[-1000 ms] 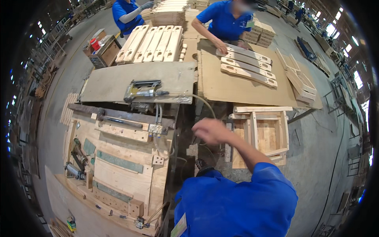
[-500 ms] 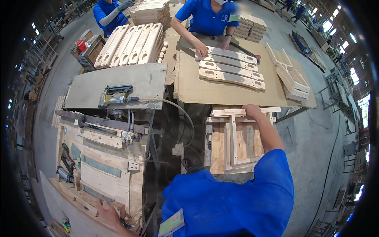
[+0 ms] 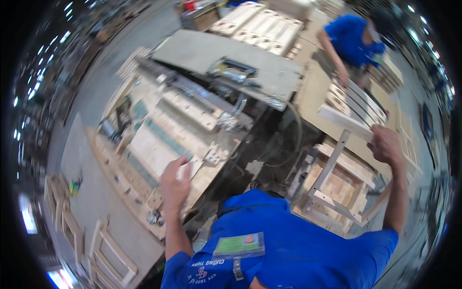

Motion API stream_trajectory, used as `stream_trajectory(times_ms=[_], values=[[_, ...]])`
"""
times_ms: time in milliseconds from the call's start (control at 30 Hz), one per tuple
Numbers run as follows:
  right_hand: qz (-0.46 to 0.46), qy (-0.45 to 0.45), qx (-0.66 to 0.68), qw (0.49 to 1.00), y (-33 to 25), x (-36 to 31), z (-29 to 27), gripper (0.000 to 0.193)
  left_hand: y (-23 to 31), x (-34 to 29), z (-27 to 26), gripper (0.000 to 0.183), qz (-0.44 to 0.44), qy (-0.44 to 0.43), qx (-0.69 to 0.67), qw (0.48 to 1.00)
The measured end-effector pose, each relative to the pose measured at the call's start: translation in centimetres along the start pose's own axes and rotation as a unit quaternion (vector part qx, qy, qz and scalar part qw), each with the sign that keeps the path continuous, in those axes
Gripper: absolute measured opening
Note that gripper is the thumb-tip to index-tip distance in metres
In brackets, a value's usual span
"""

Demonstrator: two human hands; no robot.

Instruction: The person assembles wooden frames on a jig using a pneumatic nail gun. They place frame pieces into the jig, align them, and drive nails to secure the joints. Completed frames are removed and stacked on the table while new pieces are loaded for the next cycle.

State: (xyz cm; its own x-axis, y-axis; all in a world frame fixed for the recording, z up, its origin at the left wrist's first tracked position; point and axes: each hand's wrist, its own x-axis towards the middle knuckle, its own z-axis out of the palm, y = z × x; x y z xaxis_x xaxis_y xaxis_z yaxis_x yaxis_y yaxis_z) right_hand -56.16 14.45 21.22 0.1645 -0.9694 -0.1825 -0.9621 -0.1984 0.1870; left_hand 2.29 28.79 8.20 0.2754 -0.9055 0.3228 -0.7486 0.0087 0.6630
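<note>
My right hand (image 3: 386, 144) is closed around the end of a top rail of a light wooden frame (image 3: 332, 161), which is raised and tilted over the pile of frames on the right. Beneath it lies another wooden frame (image 3: 362, 174). Over the near right part of a wooden jig (image 3: 207, 139) hovers my left hand (image 3: 175, 185), holding nothing, its fingers loosely apart and blurred. Green strips (image 3: 166, 137) and a pale board (image 3: 151, 151) lie on the jig. Metal clamps (image 3: 109, 131) sit at its left side.
A nail gun (image 3: 233, 72) with a hose rests on a grey board (image 3: 185, 48) beyond the jig. Slotted slats (image 3: 262, 29) are stacked behind. Across the cardboard-topped table a co-worker (image 3: 353, 41) handles slats. More wooden frames (image 3: 113, 255) stand at lower left.
My view has turned left. The right hand has lifted the wooden frame off the pile. My left hand has risen from the jig's near edge to above its right part.
</note>
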Motion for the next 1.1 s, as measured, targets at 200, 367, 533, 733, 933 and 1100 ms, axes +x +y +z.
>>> stream_trajectory(times_ms=[200,367,533,733,933,1100], values=[[-0.089,0.124,0.087,0.984,-11.9,4.0,-8.9,0.05,1.9,-1.5,-0.5,0.023,0.107,0.006,-0.079,0.991],[-0.2,0.214,0.104,0.951,-25.6,11.1,-10.9,0.053,0.7,-2.4,-4.4,0.036,0.197,0.07,-0.044,0.977],[-0.267,0.139,0.24,0.923,-41.4,20.2,-10.2,0.072,-3.5,-3.1,-5.4,0.052,0.166,0.047,0.053,0.983],[-0.256,0.044,0.225,0.939,-58.2,26.3,-4.7,0.079,-12.8,-2.1,-3.4,0.04,0.018,0.001,0.152,0.988],[-0.272,-0.062,0.23,0.933,-66.4,30.5,1.5,0.083,-19.9,-1.3,-1.6,0.026,-0.083,-0.024,0.159,0.983],[-0.296,-0.124,0.251,0.913,-71.9,30.5,5.3,0.084,-22.8,-2.3,-1.4,0.025,-0.168,-0.035,0.17,0.97]])
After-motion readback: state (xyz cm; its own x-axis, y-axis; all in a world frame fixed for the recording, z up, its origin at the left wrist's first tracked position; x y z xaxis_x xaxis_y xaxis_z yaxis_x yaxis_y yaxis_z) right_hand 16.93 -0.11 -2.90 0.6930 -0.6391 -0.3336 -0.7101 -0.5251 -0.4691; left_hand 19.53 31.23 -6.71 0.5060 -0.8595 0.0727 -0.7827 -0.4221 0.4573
